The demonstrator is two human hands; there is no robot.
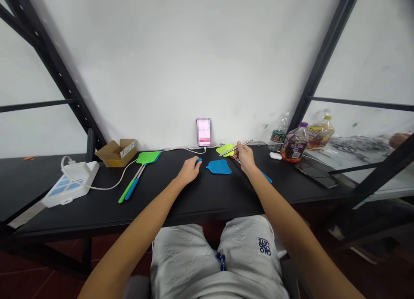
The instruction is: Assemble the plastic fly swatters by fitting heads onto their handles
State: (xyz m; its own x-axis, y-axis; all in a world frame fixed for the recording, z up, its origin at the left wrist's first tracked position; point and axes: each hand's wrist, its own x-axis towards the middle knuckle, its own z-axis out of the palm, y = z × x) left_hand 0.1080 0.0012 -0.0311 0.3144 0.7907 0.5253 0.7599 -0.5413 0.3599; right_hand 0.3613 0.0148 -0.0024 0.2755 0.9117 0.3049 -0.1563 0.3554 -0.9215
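My left hand (188, 171) is closed around a blue piece (199, 160), probably a handle; only its tip shows past the fingers. In my right hand (245, 157) a thin silver metal rod (228, 151) is pinched, tilted up to the right above the table. Between the hands a blue fly swatter head (219, 167) lies flat, with no rod on it. Behind the rod lie yellow-green swatter heads (225, 149), partly covered. A blue handle (266, 177) shows beside my right forearm. To the left, a green fly swatter (148, 157) overlaps a blue one (131, 190).
A phone (204, 132) leans against the wall, its cable plugged in below. At left are an open cardboard box (118, 153) and a white power strip (71, 184). Bottles (294, 143), a white case (275, 155) and a dark phone (315, 175) are at right on the black table (207, 199).
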